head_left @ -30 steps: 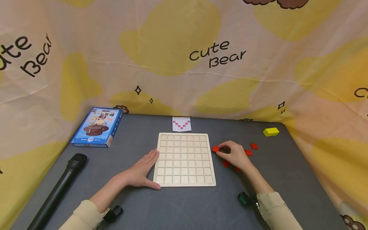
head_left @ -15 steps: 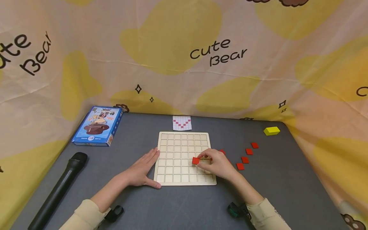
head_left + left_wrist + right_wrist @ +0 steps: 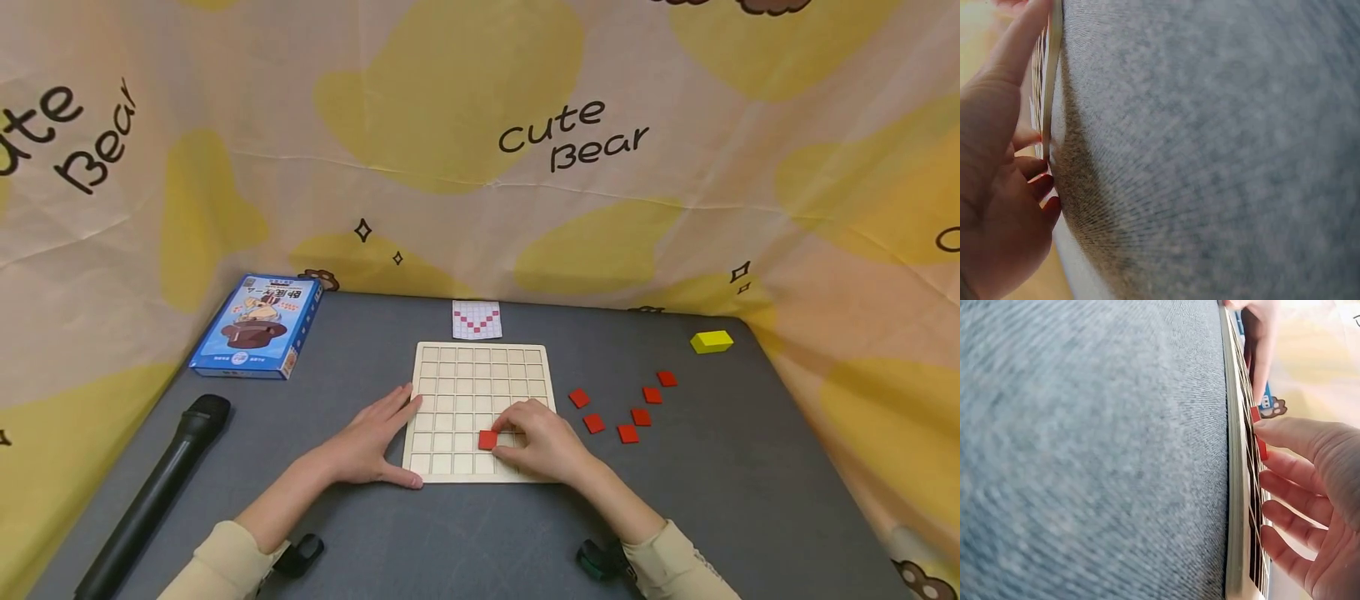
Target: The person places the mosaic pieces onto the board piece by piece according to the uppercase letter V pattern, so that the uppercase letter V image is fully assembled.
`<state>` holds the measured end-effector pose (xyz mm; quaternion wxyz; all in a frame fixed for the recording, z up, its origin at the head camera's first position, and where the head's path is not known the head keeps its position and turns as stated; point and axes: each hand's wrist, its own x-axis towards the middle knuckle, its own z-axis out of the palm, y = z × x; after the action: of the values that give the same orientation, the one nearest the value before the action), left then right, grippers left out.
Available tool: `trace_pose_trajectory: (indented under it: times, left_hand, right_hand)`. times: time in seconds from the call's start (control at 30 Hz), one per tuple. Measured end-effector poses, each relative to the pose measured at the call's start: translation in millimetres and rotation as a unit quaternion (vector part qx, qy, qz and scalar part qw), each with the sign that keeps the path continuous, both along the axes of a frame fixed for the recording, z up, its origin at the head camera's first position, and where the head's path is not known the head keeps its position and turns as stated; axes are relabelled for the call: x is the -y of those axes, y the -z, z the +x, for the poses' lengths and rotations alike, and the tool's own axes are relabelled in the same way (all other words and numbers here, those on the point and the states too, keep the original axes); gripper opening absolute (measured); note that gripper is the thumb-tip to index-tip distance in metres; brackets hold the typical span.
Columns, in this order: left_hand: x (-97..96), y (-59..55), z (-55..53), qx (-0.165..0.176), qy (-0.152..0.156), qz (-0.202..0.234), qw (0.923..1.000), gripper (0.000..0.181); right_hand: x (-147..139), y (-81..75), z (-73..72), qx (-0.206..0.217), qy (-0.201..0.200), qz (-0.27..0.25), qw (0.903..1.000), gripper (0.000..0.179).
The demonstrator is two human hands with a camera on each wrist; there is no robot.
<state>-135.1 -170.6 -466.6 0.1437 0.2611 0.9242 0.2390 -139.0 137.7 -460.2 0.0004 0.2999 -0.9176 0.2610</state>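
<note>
A pale wooden grid board lies flat on the dark grey table. My left hand rests at its left edge, fingers stretched out along the side and thumb at the near left corner. Over the lower middle of the grid, my right hand pinches a red square tile between thumb and index finger. In the right wrist view the same red tile shows edge-on against the grid, the other fingers spread beside it. The left wrist view shows the left fingers against the board's edge.
Several red tiles lie loose right of the board. Behind it is a small card with a pink V of squares on a grid. A yellow block sits far right. A blue box and black microphone are on the left.
My right hand has carried the red tile from right of the board leftward and nearer, over the grid's lower middle. The left hand has stayed at the board's left edge.
</note>
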Motion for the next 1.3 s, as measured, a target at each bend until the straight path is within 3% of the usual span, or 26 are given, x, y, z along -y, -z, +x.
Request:
trace_pose_trajectory:
  times: [0.23, 0.43, 0.57, 0.83, 1.1, 1.3]
  left_hand:
    - [-0.9, -0.9, -2.6, 0.001, -0.012, 0.039, 0.9991, 0.109]
    - [-1.1, -0.3, -3.5, 0.0, -0.014, 0.039, 0.9991, 0.109]
    - [-1.2, 2.0, -2.7, 0.0, -0.013, 0.04, 0.9991, 0.112]
    - [-0.4, 4.9, -4.1, -0.004, -0.013, 0.039, 0.9991, 0.114]
    - [1.3, 4.3, -3.9, -0.016, -0.016, 0.041, 0.9989, 0.112]
    - [2.1, 5.2, -3.8, -0.016, -0.017, 0.048, 0.9986, 0.107]
  right_hand:
    - [1.6, 4.1, 0.6, -0.013, -0.011, 0.003, 0.9999, 0.019]
    - [-1.1, 4.0, 2.8, 0.0, -0.015, -0.003, 0.9999, 0.029]
    - [-10.1, 3.6, 3.4, -0.008, -0.013, -0.028, 0.9995, 0.026]
    - [-50.4, 1.7, -8.9, -0.034, 0.04, -0.067, 0.9963, 0.016]
    - [-96.7, 4.2, -27.1, -0.042, 0.123, -0.022, 0.9913, 0.02]
    - [-112.6, 3.7, -36.7, -0.013, 0.121, -0.003, 0.9925, 0.028]
